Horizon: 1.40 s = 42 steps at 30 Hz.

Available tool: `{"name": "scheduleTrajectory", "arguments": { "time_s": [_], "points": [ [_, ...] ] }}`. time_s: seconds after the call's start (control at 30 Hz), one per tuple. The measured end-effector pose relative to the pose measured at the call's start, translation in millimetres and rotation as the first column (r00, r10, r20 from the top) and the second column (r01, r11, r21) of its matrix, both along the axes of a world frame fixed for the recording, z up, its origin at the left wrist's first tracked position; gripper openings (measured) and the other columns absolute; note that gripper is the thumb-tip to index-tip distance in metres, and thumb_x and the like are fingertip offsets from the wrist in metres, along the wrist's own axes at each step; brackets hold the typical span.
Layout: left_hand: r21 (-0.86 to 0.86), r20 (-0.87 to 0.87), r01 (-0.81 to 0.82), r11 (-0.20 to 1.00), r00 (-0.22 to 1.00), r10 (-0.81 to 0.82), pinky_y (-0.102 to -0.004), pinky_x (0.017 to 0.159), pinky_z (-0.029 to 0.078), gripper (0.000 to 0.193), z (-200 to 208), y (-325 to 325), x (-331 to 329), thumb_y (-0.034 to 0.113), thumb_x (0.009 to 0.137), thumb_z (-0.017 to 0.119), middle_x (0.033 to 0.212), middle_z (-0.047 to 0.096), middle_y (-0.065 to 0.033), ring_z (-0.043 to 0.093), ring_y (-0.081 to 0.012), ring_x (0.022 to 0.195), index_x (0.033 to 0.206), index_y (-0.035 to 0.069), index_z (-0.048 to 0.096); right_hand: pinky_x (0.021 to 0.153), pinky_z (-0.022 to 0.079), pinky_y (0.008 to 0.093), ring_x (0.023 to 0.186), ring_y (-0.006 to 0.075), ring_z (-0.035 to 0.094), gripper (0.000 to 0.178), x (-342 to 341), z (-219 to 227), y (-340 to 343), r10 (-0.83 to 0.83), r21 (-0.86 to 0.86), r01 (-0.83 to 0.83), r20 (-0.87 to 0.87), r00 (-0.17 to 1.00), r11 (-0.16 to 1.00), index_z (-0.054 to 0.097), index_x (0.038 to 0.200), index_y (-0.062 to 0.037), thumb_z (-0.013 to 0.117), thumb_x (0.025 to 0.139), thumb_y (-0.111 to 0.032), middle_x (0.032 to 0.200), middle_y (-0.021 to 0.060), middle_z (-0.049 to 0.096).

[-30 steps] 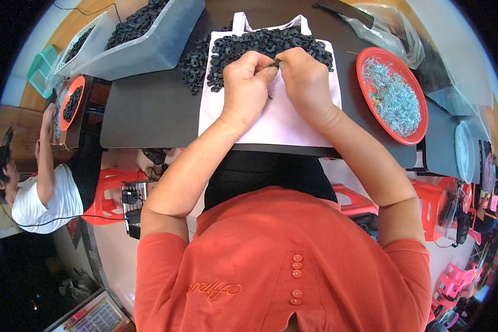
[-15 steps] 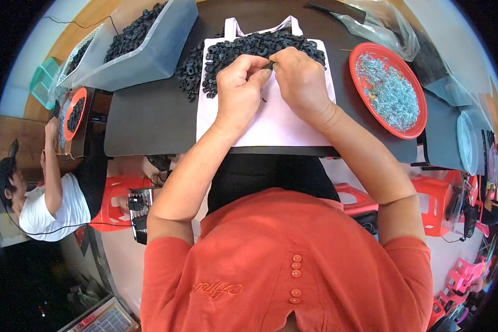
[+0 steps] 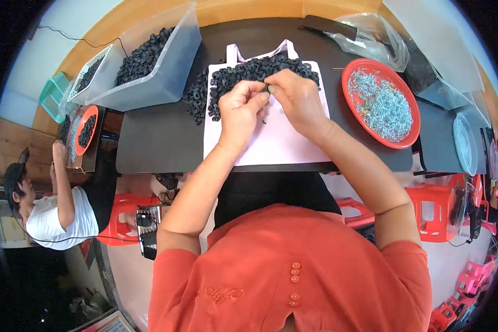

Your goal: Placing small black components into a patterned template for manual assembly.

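Just in front of a heap of small black ring-like parts (image 3: 249, 74), my two hands meet fingertip to fingertip. My left hand (image 3: 241, 113) is closed, thumb and forefinger pinching one small black part (image 3: 267, 88). From the other side my right hand (image 3: 297, 102) pinches at the same part, its fingers curled in. Whether a second tiny piece sits between the fingertips is hidden. Under the hands lies a pale pink bag (image 3: 271, 146) with two handles at its far end, the heap spread over its upper half.
Right of the bag, a red plate (image 3: 348, 97) holds many small shiny silvery-blue pieces. A clear plastic bag (image 3: 379, 41) lies behind it. At the far left stands a translucent bin (image 3: 174, 72) of black parts. A co-worker in a white shirt (image 3: 66, 216) sits at the left beside another red plate (image 3: 78, 145).
The whole view has shifted, so the table and bag appear lower. My hands remain together in a pinch at the black part, with little change in their pose.
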<state>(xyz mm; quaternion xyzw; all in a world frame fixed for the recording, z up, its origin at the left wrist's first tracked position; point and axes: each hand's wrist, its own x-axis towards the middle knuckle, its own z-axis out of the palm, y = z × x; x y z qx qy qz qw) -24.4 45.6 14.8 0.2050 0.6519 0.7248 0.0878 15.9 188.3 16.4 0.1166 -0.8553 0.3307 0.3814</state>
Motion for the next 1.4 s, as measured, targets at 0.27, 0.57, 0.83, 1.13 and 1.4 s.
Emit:
{"name": "scheduleTrajectory", "arguments": {
  "time_s": [0.27, 0.57, 0.83, 1.13, 1.4],
  "points": [
    [0.026, 0.021, 0.017, 1.0, 1.0, -0.018, -0.0207, 0.056, 0.046, 0.011, 2, -1, -1, -0.003, 0.084, 0.064, 0.077, 0.064, -0.004, 0.056, -0.0079, 0.061, 0.096, -0.004, 0.064, 0.065, 0.05, 0.033, 0.073, 0.028, 0.065, 0.012, 0, 8, 5, 0.056, -0.025, -0.055, 0.063, 0.996, 0.998, 0.064, 0.093, 0.0017, 0.061, 0.085, -0.007, 0.084, 0.0152, 0.065],
    [0.035, 0.064, 0.028, 0.999, 0.997, -0.031, -0.0205, 0.055, 0.045, 0.011, 8, -3, 2, -0.002, 0.085, 0.065, 0.078, 0.065, -0.005, 0.057, -0.0087, 0.062, 0.096, -0.003, 0.064, 0.067, 0.051, 0.0414, 0.076, 0.0348, 0.065, 0.013, -1, 10, 4, 0.096, -0.15, -0.081, 0.094, 0.991, 0.985, 0.065, 0.084, -0.0007, 0.061, 0.082, -0.013, 0.083, 0.0164, 0.066],
    [0.034, 0.114, 0.055, 0.998, 0.992, -0.059, -0.0188, 0.053, 0.043, 0.011, 9, -5, 0, -0.002, 0.085, 0.064, 0.078, 0.065, -0.004, 0.056, -0.0074, 0.061, 0.096, -0.002, 0.065, 0.066, 0.051, 0.0412, 0.074, 0.0347, 0.065, 0.012, -2, 12, 5, 0.089, -0.124, -0.074, 0.12, 0.989, 0.989, 0.066, 0.083, -0.0013, 0.062, 0.081, -0.013, 0.081, 0.0157, 0.066],
    [0.028, 0.113, 0.055, 0.998, 0.992, -0.058, -0.0188, 0.05, 0.042, 0.011, 8, -4, -2, -0.001, 0.085, 0.065, 0.078, 0.066, -0.0042, 0.057, -0.0072, 0.061, 0.095, -0.002, 0.065, 0.064, 0.05, 0.0403, 0.071, 0.0336, 0.065, 0.012, -3, 10, 7, 0.119, -0.152, -0.101, 0.12, 0.986, 0.983, 0.066, 0.084, -0.001, 0.063, 0.08, -0.012, 0.079, 0.0165, 0.066],
    [-0.013, 0.11, 0.062, 0.998, 0.992, -0.06, -0.0185, 0.047, 0.04, 0.012, 9, -5, -1, 0.001, 0.086, 0.064, 0.079, 0.066, -0.0054, 0.057, -0.0075, 0.06, 0.097, -0.002, 0.064, 0.055, 0.043, 0.0211, 0.064, 0.0046, 0.053, 0.014, 3, 17, 10, 0.267, -0.417, -0.083, 0.404, 0.875, 0.905, 0.068, 0.094, -0.0018, 0.059, 0.089, -0.012, 0.069, -0.001, 0.059]
  ]
}}
